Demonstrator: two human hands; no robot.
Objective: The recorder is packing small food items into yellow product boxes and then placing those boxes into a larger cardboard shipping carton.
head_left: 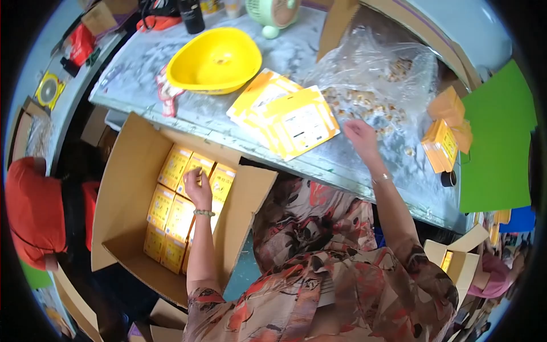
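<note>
My left hand (198, 188) is over an open brown carton (122, 194), its slightly bent fingers apart near the packed boxes. Inside the carton, several yellow boxes (179, 216) stand in rows. I see nothing held in that hand. My right hand (362, 138) is above the table, with its fingers curled together; whatever they may hold is hidden. Just left of it lie flat yellow-and-white box blanks (305, 122), overlapping. Beyond it, small brown-and-white pieces (364, 101) lie at a clear plastic bag (379, 65).
A yellow basin (215, 62) and a pale green fan (273, 12) stand on the marbled table (134, 71). Orange-yellow folded cards (440, 145) sit at the right, beside a green panel (496, 142). A person in red (37, 214) is at the left.
</note>
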